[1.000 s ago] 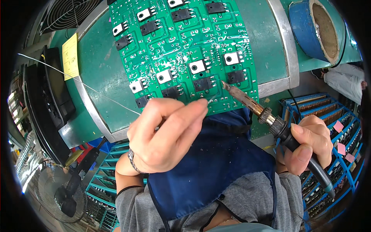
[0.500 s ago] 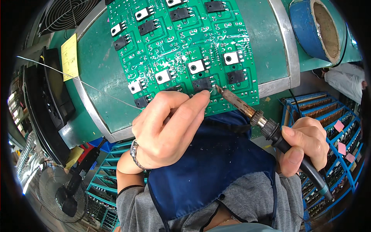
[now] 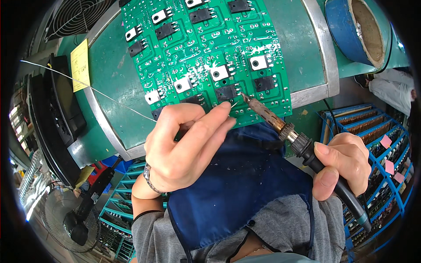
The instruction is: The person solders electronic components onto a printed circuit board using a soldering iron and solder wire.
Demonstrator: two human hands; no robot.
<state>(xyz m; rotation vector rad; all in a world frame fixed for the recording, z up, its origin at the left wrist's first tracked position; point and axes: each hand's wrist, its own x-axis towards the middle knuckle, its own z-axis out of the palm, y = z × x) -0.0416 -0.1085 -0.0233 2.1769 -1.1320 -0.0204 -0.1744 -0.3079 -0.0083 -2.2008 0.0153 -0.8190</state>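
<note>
A green circuit board [image 3: 175, 57] lies in front of me, carrying several black and white three-legged components. My left hand [image 3: 180, 149] is over its near edge, closed, pinching a thin solder wire [image 3: 87, 85] whose short end pokes out past the fingertips. The rest of the wire trails off to the far left. My right hand [image 3: 344, 162] grips the black handle of a soldering iron [image 3: 302, 147]. The iron's tip is at the legs of a black component [image 3: 226, 92], close to the wire's end; whether the tip touches the legs I cannot tell.
Under the board is a green bench with metal rails [image 3: 319, 41]. A blue round container [image 3: 346, 35] stands at the far right. Racks [image 3: 372, 144] holding boards stand at lower right. A fan [image 3: 66, 215] is at lower left, and a yellow paper [image 3: 80, 65] at left.
The board has shifted slightly left and away from me. My left hand has drawn back a little to the left, and the wire end now shows apart from the iron's tip.
</note>
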